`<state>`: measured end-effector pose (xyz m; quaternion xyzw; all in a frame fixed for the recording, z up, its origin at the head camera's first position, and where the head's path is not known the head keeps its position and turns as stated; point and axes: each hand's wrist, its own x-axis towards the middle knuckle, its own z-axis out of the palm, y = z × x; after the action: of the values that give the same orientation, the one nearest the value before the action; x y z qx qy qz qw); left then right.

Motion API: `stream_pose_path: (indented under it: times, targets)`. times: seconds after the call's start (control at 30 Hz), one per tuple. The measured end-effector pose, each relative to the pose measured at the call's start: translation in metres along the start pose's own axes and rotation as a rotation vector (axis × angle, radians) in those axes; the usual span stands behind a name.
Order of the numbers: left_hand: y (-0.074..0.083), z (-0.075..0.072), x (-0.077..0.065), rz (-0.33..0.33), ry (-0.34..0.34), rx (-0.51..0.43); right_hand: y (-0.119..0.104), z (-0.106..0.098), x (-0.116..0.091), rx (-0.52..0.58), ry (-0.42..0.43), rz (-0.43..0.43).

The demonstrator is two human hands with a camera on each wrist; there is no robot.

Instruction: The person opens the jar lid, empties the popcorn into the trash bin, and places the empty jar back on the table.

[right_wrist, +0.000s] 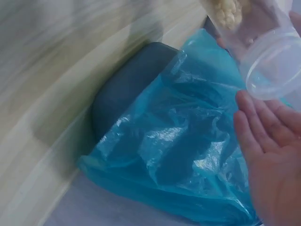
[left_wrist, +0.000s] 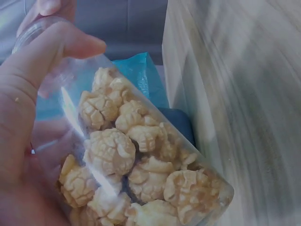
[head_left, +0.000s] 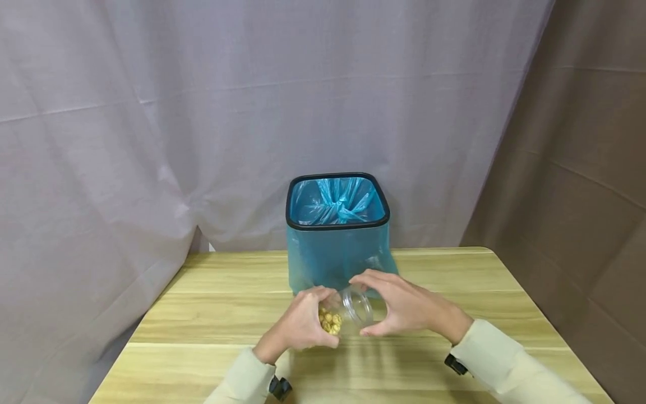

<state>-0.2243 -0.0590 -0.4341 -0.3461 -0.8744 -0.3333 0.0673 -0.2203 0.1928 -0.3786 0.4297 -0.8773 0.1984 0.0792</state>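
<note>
A clear plastic jar [head_left: 330, 320] of caramel popcorn lies tilted on its side above the table, its capped end turned to the right. My left hand [head_left: 305, 322] grips the body of the jar, thumb and fingers on opposite sides. Round popcorn pieces [left_wrist: 110, 150] fill the lower part. My right hand [head_left: 404, 303] spreads about the clear lid [right_wrist: 273, 66], fingers above and thumb below in the head view. Its fingers are fairly straight, with the fingertips [right_wrist: 242, 101] close to the lid's edge; whether they touch it cannot be told.
Just beyond the hands stands a bin [head_left: 338, 255] with a black rim and a knotted blue bag lining it. It rests on the wooden table [head_left: 227, 314]. Grey curtains [head_left: 227, 112] hang behind, and a brown one [head_left: 570, 196] hangs along the right.
</note>
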Motion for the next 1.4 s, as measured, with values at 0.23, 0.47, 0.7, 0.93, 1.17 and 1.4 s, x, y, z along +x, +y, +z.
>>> stream_pose_path:
  times: [0.23, 0.47, 0.7, 0.93, 1.17, 1.4]
  targets:
    - [0.004, -0.003, 0.002, 0.001, 0.057, 0.060, -0.002, 0.008, 0.004, 0.126, 0.027, 0.188]
    - [0.005, -0.004, 0.001, 0.000, 0.064, 0.100, -0.003, 0.009, 0.007, 0.143, 0.054, 0.195]
    - [0.005, -0.004, 0.003, 0.034, 0.072, 0.141, 0.003, 0.013, 0.004, 0.138, 0.109, 0.109]
    - [0.008, -0.009, 0.006, 0.038, 0.062, 0.167, 0.004, 0.012, 0.002, 0.106, 0.159, 0.031]
    - [0.006, -0.012, 0.005, 0.044, 0.021, 0.119, 0.004, 0.015, 0.002, 0.085, 0.166, -0.049]
    - [0.001, -0.012, 0.006, 0.045, -0.041, 0.028, 0.006, 0.015, 0.004, 0.037, 0.156, -0.142]
